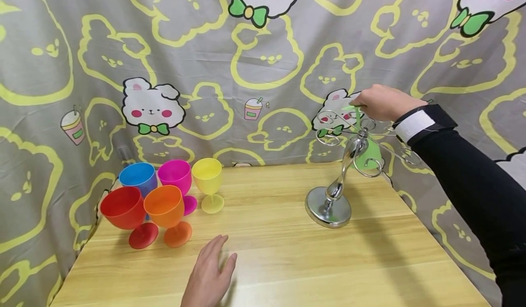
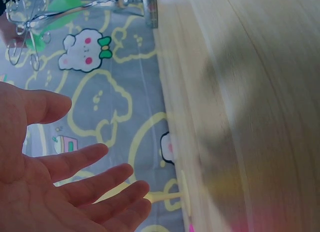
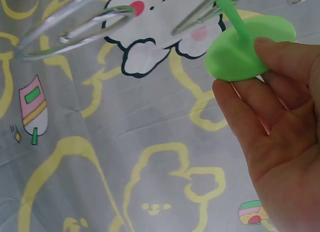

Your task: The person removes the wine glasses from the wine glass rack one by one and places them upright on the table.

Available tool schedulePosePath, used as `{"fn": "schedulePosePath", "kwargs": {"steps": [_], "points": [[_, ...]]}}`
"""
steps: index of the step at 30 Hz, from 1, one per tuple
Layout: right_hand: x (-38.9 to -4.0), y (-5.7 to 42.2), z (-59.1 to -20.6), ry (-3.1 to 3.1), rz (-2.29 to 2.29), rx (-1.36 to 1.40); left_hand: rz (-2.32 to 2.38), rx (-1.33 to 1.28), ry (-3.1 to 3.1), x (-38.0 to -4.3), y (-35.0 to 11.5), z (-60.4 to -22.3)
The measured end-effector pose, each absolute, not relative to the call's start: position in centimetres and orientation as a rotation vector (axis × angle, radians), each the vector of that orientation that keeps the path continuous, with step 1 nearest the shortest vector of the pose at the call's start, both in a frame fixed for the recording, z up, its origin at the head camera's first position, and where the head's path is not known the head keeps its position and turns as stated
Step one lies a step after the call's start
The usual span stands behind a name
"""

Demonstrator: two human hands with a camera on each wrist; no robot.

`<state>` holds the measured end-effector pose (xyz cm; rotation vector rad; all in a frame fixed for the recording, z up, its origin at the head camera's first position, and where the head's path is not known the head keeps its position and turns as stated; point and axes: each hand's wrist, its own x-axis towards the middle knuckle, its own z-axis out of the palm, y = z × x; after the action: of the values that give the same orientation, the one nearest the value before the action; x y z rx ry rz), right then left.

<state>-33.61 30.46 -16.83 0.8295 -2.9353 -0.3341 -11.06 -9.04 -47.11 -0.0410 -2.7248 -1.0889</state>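
In the head view my right hand point(image 1: 386, 102) is raised at the back right and pinches the foot of a green goblet point(image 1: 371, 154). The goblet hangs upside down, bowl lowest, among the wire loops of a silver goblet rack point(image 1: 328, 209). The right wrist view shows the thumb on top of the round green foot point(image 3: 235, 60) and fingers beneath it. Whether its stem rests in a loop I cannot tell. Low over the table, my left hand point(image 1: 209, 270) has its fingers extended and holds nothing; the left wrist view shows its bare palm point(image 2: 65, 192).
Upright at the table's left are a red goblet point(image 1: 123, 209), an orange goblet point(image 1: 164, 206), a blue goblet point(image 1: 137, 177), a magenta goblet point(image 1: 176, 175) and a yellow goblet point(image 1: 207, 174). A patterned curtain point(image 1: 267, 129) runs behind the wooden table point(image 1: 267, 234).
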Motion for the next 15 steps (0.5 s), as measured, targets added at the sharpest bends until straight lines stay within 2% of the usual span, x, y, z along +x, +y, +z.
{"fn": "schedulePosePath", "kwargs": {"steps": [15], "points": [[-35.5, 27.7, -17.2, -2.778, -0.313, 0.866, -1.087, -0.016, -2.746, -10.9, -9.3, -47.3]]}}
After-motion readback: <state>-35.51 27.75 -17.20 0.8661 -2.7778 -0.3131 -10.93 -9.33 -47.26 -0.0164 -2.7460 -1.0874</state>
